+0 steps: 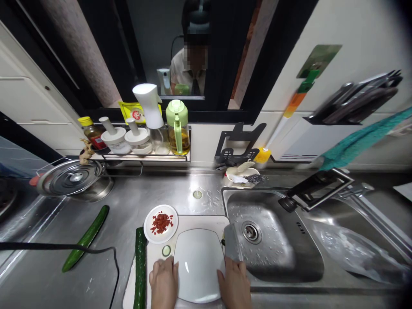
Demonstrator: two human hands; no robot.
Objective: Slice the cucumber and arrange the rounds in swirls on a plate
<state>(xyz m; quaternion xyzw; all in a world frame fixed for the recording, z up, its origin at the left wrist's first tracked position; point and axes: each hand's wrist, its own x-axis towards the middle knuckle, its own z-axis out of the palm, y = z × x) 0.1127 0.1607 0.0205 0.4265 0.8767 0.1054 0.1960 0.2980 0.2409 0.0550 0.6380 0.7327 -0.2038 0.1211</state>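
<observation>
A square white plate (200, 262) with rounded corners is right in front of me, over the pale cutting board (195, 222). My left hand (163, 281) grips its left edge and my right hand (236, 281) its right edge, thumbs on the rim. Whether the plate touches the board, I cannot tell. A cleaver blade (232, 243) lies by the board's right side, close to my right fingers; its handle is hidden. Near my left hand are a cucumber slice (166, 250) and a dark green cucumber (140, 266). A small round plate (147, 234) holds red dried berries (162, 222).
At right is a steel sink (273, 268) with a faucet (360, 191). Another cucumber (86, 238) and a lidded pot (77, 178) stand left. Bottles and jars line a rack (144, 158) at the back. A black cable (58, 246) crosses the left side.
</observation>
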